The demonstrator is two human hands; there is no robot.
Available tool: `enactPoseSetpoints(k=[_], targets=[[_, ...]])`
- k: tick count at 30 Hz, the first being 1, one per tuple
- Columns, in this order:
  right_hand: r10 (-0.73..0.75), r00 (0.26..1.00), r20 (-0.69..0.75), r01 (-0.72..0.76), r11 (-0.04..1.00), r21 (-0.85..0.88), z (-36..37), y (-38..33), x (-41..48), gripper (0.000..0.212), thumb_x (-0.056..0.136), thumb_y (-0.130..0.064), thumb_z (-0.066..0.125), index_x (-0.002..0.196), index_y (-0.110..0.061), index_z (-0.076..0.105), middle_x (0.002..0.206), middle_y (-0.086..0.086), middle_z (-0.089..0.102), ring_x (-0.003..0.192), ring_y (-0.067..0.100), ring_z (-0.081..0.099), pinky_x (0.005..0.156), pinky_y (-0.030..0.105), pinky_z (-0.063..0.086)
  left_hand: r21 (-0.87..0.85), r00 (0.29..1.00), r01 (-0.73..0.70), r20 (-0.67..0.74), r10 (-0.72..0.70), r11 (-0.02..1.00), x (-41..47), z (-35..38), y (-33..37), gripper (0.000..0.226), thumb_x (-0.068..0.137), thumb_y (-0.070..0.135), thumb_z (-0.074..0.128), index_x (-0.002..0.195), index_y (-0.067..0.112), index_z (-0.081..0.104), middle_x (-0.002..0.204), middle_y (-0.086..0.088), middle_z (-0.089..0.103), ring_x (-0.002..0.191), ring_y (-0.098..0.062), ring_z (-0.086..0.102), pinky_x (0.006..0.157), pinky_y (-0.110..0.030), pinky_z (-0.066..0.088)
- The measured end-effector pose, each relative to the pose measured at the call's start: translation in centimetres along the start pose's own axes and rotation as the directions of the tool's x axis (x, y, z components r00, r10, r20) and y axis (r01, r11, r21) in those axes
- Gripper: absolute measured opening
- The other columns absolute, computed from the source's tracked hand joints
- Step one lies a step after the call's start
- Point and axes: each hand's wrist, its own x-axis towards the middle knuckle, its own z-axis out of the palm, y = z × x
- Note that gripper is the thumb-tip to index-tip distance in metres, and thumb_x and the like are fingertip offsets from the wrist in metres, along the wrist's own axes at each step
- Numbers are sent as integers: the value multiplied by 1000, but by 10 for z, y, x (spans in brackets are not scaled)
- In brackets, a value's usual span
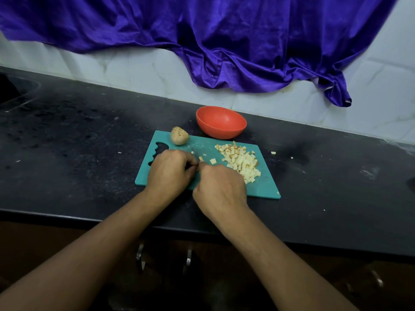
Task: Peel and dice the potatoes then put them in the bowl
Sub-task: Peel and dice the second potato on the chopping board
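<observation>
Fingers curled, a person's left hand (169, 170) and right hand (221, 189) meet over a teal cutting board (265, 187); what they grip cannot be told, possibly a last piece. Diced potato (241, 161) is piled on the board, one whole potato (179, 136) waits unpeeled, and the red bowl (220, 131) stands empty.

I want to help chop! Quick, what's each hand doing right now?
Left hand: fingers curled, what it holds is hidden.
Right hand: curled, seemingly gripping a knife; handle hidden.
</observation>
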Motion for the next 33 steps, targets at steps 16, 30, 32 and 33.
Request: enactPoseSetpoints(k=[16, 30, 32, 33], targets=[[-10, 999, -35, 14, 994, 109, 19, 25, -20, 51, 104, -28, 47, 154, -32, 42, 105, 1, 67, 92, 21, 64, 73, 36, 50, -23, 1000, 24, -4, -24, 999, -2, -5, 6, 7, 89, 28, 77, 95, 29, 81, 95, 16, 76, 88, -4, 67, 75, -19, 44], [61, 996, -66, -23, 882, 470, 19, 46, -12, 43, 103, -32, 53, 144, -44, 55, 88, -13, 67, 64, 6, 53, 59, 28, 44, -318, 982, 132, -84, -167, 939, 3, -2, -7, 26, 89, 6, 72, 103, 27, 77, 96, 11, 68, 74, -3, 63, 73, -21, 50], [0, 998, -60, 23, 921, 388, 18, 36, -19, 45, 104, -35, 50, 147, -45, 50, 93, -10, 68, 75, 9, 60, 67, 34, 53, -328, 979, 117, -121, -164, 938, 5, -1, -9, 29, 88, 0, 69, 98, 27, 74, 109, 10, 64, 78, -3, 63, 76, -20, 51], [-27, 997, -67, 49, 936, 349, 17, 31, -21, 45, 104, -36, 49, 149, -44, 48, 96, -8, 68, 81, 12, 62, 73, 37, 57, -322, 976, 115, -137, -167, 940, 5, -1, -9, 31, 88, -2, 68, 96, 27, 72, 110, 8, 62, 77, -4, 62, 76, -19, 51]])
